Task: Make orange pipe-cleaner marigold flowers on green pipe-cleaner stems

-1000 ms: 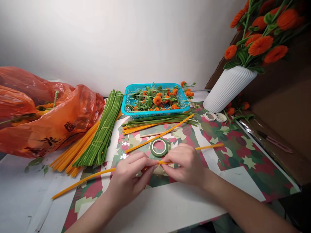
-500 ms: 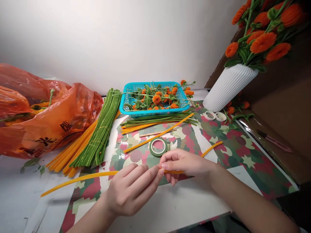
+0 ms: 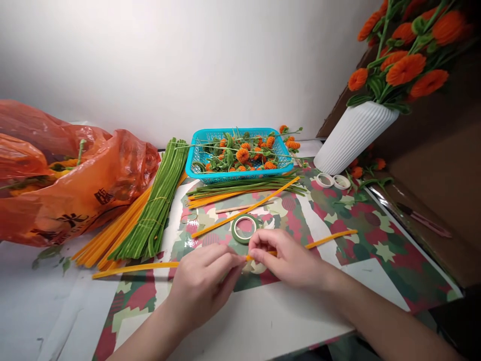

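Observation:
A long orange-yellow fuzzy stem (image 3: 137, 269) runs through both hands, its ends sticking out left and right. My left hand (image 3: 210, 276) pinches it near the middle with fingers closed. Just to the right, my right hand (image 3: 283, 255) grips the same stem between thumb and bent fingers. A short bit of yellow shows between the two sets of fingertips. Right behind my right hand lies a roll of green tape (image 3: 240, 234). Another yellow stem (image 3: 221, 221) rests diagonally behind the tape, crossing a thin wooden stick (image 3: 229, 208).
Behind are a blue basket (image 3: 240, 176) of orange flowers and loose stems (image 3: 240, 187). At left lie a green bundle (image 3: 158, 210), yellow stems (image 3: 108, 230) and an orange bag (image 3: 86, 200). At right stand a white vase (image 3: 353, 138), white rolls (image 3: 325, 180) and a cutter (image 3: 428, 222).
The held stem has shifted to the right: its left end is closer to my left hand and its right end reaches farther out. The fingertips have drawn slightly apart.

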The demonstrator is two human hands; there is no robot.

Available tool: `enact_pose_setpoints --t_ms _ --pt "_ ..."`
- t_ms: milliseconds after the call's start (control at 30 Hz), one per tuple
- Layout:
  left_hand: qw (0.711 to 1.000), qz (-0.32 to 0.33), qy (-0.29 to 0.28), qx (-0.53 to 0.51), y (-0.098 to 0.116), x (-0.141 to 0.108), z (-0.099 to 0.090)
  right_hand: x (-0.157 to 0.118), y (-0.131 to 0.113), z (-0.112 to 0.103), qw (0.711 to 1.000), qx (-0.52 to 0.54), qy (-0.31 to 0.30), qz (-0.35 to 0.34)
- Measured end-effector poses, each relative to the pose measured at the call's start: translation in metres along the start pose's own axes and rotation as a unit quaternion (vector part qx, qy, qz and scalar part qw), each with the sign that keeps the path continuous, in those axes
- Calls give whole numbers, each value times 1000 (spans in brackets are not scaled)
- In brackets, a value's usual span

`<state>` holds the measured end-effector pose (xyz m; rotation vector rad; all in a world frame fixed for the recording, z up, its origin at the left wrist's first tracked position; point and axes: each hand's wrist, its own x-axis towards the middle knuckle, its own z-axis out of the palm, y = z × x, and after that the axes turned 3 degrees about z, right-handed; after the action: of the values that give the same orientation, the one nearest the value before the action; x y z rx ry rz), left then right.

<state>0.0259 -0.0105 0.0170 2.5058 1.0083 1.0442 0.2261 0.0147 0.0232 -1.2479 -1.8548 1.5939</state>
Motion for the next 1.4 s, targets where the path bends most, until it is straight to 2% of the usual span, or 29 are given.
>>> enact_pose_setpoints --t_ms 67,100,167,200,233,267,333,400,433,467,533,600,667,733,800,833,867,900,933,967,1000,1033,1067,1100,1167,1200,1267,1300,1400 --pt "979 -153 -47 -126 1 3 -1 -2 3 5 982 -128 67 -121" --pt "950 -232 -74 -195 0 4 -1 -2 5 6 962 -180 92 -181" --pt "871 -354 -122 -317 -2 5 -1 -2 8 9 921 -250 124 -270" --pt "839 -388 -138 -355 -3 5 -1 -2 9 9 911 -266 127 -289" --pt "824 -403 -147 -371 -4 4 0 -2 9 9 911 -268 125 -287" --pt "832 -397 -141 -360 -5 4 0 -2 8 9 921 -259 118 -268" --pt "907 -314 -87 -267 -6 2 1 -4 5 6 953 -210 98 -195" --pt "980 -154 -10 -126 -6 0 1 -4 2 4 980 -146 71 -113" --pt "996 -71 19 -58 -7 -1 1 -5 0 3 989 -113 55 -78" --pt "999 1 33 -2 -7 -2 1 -4 -1 2 995 -82 39 -48" --pt "993 92 29 76 -10 -4 0 -3 -2 1 999 -30 9 -3" --pt "984 130 17 119 -11 -6 1 -2 -1 0 1000 3 -9 25" --pt "981 136 11 140 -11 -7 2 -2 0 0 1000 5 -13 28" --pt "988 94 -1 123 -9 -6 2 -2 2 1 999 -37 6 -6" --pt "998 -19 -43 34 -7 -2 1 -2 6 3 985 -132 55 -99" --pt "991 -99 -81 -42 -7 0 0 -2 8 4 964 -192 82 -167" --pt "966 -182 -127 -134 -6 2 -2 -1 10 5 932 -252 105 -239" --pt "924 -259 -172 -223 -7 4 -3 -1 12 6 895 -302 124 -303" --pt "876 -319 -207 -298 -7 6 -5 0 13 7 864 -336 137 -349" --pt "834 -359 -227 -351 -8 7 -6 1 14 7 849 -348 143 -371" --pt "811 -381 -233 -377 -8 7 -7 1 14 7 854 -339 142 -369" --pt "813 -382 -225 -377 -9 6 -7 1 13 7 874 -314 136 -345" --pt "837 -362 -208 -353 -10 5 -7 1 11 6 903 -277 124 -304" --pt "877 -318 -184 -309 -10 4 -6 1 9 5 932 -236 105 -253" --pt "960 -171 -129 -179 -12 1 -5 -1 5 2 976 -152 61 -145" --pt "985 -85 -103 -106 -12 0 -5 -2 2 0 988 -111 39 -97" --pt "997 50 -61 11 -14 -1 -4 -3 -1 -2 1000 -24 -5 -17" --pt "993 92 -46 50 -15 -1 -5 -3 -1 -3 999 18 -26 17" --pt "984 148 -15 98 -16 1 -5 -1 -1 -5 986 113 -78 89"
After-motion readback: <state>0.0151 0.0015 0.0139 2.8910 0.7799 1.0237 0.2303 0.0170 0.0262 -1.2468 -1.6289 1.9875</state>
